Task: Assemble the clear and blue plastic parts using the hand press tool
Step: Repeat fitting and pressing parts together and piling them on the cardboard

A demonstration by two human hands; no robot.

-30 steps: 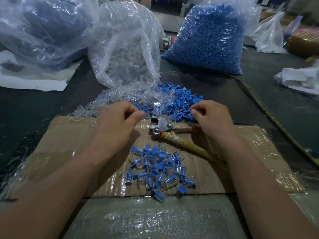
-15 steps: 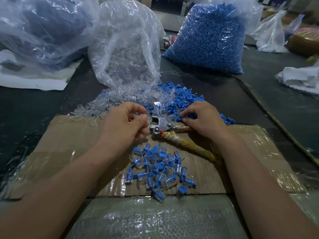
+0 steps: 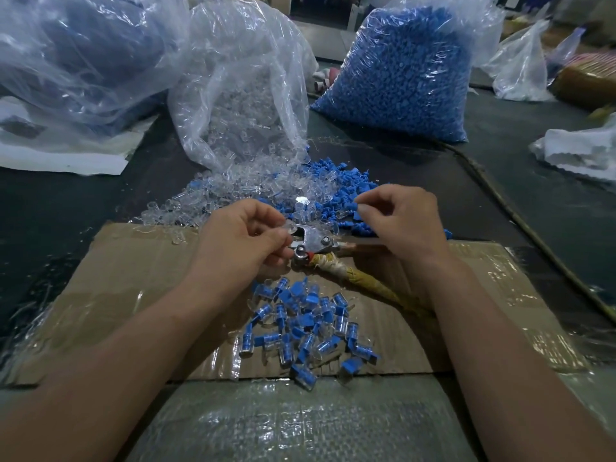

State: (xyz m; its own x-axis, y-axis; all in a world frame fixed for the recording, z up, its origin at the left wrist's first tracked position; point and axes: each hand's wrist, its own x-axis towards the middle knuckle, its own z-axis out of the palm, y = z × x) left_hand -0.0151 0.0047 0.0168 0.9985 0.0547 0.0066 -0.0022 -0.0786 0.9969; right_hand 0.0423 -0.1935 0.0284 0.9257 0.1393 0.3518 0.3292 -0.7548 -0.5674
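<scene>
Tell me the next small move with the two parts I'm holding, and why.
Probably carry the blue part pinched in the right hand leftward and seat it in the clear part that the left hand holds at the head of the hand press tool. The two parts are apart, so there is nothing to press yet.

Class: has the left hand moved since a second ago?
Yes. The left hand, pinching a clear part, has shifted right to the hand press tool, which stayed put.

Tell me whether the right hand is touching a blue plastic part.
Touching. The head view shows the right hand pinching a blue plastic part between its thumb and forefinger, with no gap visible.
</scene>
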